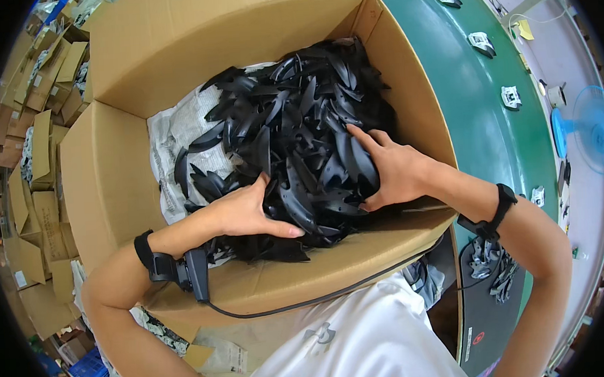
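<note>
A heap of glossy black curved plastic parts (291, 114), pointed like fins, fills much of an open cardboard box (119, 160) in front of me. My left hand (252, 211) reaches into the near part of the heap, thumb and index finger spread around a clump of parts. Its other fingers are buried. Facing it from the right, my right hand (397, 170) curls over the other side of the same clump. A long smooth part (359, 161) lies between its thumb and fingers. Both hands grip the clump between them.
Crumpled printed paper (189, 123) lines the box's left side. A green conveyor belt (471, 98) on the right carries several spaced white-and-black pieces (480, 44). Opened cartons (41, 154) crowd the left. A black cable (321, 298) from my left wristband crosses the box's near side. A blue fan (579, 126) stands far right.
</note>
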The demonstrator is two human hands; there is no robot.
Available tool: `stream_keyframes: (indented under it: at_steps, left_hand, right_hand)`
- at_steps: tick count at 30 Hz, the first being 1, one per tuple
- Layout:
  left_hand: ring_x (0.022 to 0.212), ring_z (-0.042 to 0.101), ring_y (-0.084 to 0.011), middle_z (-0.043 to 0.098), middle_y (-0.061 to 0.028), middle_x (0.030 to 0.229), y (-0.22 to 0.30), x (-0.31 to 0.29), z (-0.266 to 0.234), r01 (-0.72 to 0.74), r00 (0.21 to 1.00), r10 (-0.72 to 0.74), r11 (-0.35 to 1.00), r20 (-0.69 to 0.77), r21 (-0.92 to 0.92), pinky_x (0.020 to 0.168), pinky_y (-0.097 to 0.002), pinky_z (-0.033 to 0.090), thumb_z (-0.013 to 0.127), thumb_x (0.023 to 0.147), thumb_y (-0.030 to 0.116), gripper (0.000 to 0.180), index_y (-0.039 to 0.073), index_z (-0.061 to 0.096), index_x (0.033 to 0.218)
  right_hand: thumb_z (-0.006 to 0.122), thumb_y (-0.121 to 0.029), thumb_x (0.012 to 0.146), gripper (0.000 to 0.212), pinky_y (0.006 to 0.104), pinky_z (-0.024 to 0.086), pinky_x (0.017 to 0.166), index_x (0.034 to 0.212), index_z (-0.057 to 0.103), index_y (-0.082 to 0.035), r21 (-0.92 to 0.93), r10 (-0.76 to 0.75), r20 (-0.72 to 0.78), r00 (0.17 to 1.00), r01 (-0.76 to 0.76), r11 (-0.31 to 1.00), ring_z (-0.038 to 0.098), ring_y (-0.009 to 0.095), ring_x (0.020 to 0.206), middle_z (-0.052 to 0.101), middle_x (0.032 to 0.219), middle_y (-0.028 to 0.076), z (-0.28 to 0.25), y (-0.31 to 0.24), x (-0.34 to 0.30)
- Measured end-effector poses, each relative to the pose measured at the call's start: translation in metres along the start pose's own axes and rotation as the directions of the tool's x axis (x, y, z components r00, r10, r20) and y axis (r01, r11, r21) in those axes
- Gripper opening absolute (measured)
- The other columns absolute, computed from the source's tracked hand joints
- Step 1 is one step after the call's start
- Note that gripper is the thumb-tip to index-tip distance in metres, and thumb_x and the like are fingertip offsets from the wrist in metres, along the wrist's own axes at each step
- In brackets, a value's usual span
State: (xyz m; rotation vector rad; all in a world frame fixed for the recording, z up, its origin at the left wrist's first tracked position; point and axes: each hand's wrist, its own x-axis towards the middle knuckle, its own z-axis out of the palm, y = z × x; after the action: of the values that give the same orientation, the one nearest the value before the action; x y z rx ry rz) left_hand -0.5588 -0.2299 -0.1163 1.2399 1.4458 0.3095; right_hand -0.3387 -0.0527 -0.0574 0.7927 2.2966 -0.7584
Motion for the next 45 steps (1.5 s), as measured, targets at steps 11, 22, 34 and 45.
stream_keyframes:
  at_steps: [11, 22, 34, 45]
  left_hand:
    - [0.138, 0.024, -0.0318, 0.024, -0.0255, 0.146, 0.030, 0.018, 0.005, 0.003, 0.999, 0.011, 0.928, 0.036, -0.373, 0.114, -0.0343, 0.019, 0.086, 0.062, 0.045, 0.126, -0.010, 0.006, 0.144]
    - [0.114, 0.053, -0.0195, 0.056, -0.0108, 0.125, 0.053, 0.019, 0.009, 0.069, 0.994, 0.007, 0.740, 0.110, -0.669, 0.101, -0.0322, 0.041, 0.083, 0.072, 0.024, 0.075, 0.000, 0.044, 0.131]
    - [0.105, 0.057, -0.0169, 0.061, -0.0066, 0.112, 0.059, 0.025, 0.013, 0.267, 0.963, -0.133, 0.572, 0.233, -0.776, 0.087, -0.0307, 0.048, 0.080, 0.076, 0.031, 0.057, 0.003, 0.057, 0.121]
    - [0.106, 0.055, -0.0175, 0.058, -0.0061, 0.114, 0.069, 0.023, 0.002, 0.076, 0.993, -0.120, 0.651, -0.004, -0.756, 0.092, -0.0313, 0.045, 0.083, 0.073, 0.026, 0.066, 0.004, 0.048, 0.125]
  right_hand:
    - [0.083, -0.040, 0.055, 0.117, 0.0423, 0.045, 0.097, 0.145, 0.017, -0.004, 0.092, -0.122, -0.149, 0.981, 0.137, 0.986, 0.052, 0.044, 0.113, 0.043, 0.127, 0.030, 0.014, 0.002, -0.001]
    - [0.083, -0.035, 0.058, 0.106, 0.0462, 0.047, 0.093, 0.142, 0.024, -0.010, 0.122, -0.089, -0.267, 0.960, 0.125, 0.985, 0.054, 0.047, 0.105, 0.045, 0.120, 0.031, 0.026, -0.001, -0.006]
    - [0.080, -0.024, 0.057, 0.109, 0.0439, 0.046, 0.092, 0.148, 0.020, -0.019, 0.255, -0.161, -0.270, 0.949, 0.232, 0.939, 0.055, 0.046, 0.101, 0.047, 0.113, 0.035, 0.028, 0.013, 0.002]
    - [0.073, -0.010, 0.057, 0.099, 0.0375, 0.048, 0.089, 0.143, 0.026, 0.003, 0.501, -0.234, -0.440, 0.867, 0.453, 0.738, 0.060, 0.034, 0.102, 0.060, 0.111, 0.025, 0.016, 0.007, -0.012]
